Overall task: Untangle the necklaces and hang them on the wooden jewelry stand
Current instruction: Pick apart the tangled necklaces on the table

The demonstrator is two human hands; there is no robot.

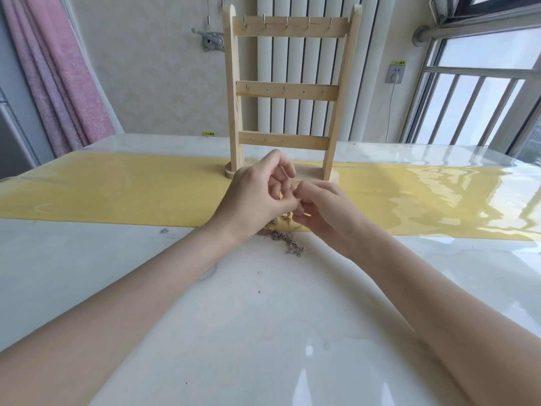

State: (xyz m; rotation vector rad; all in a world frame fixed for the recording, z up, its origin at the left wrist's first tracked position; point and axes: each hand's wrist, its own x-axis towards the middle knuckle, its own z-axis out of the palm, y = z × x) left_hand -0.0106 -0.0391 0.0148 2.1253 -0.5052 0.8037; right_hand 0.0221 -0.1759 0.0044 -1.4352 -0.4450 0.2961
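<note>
A tangle of thin metal necklace chains [288, 241] lies on the white table, partly lifted between my hands. My left hand [260, 194] pinches a strand of the chains with curled fingers. My right hand [320, 210] sits close beside it and pinches the same tangle; the pinch points are mostly hidden by fingers. Just behind my hands stands the wooden jewelry stand [288, 92], upright, with three crossbars of small hooks, and no necklace hangs on them.
A yellow runner [117, 189] crosses the glossy white table [263, 332] under the stand. A radiator, a wall socket with a cable, a pink curtain on the left and a barred window on the right lie beyond the table.
</note>
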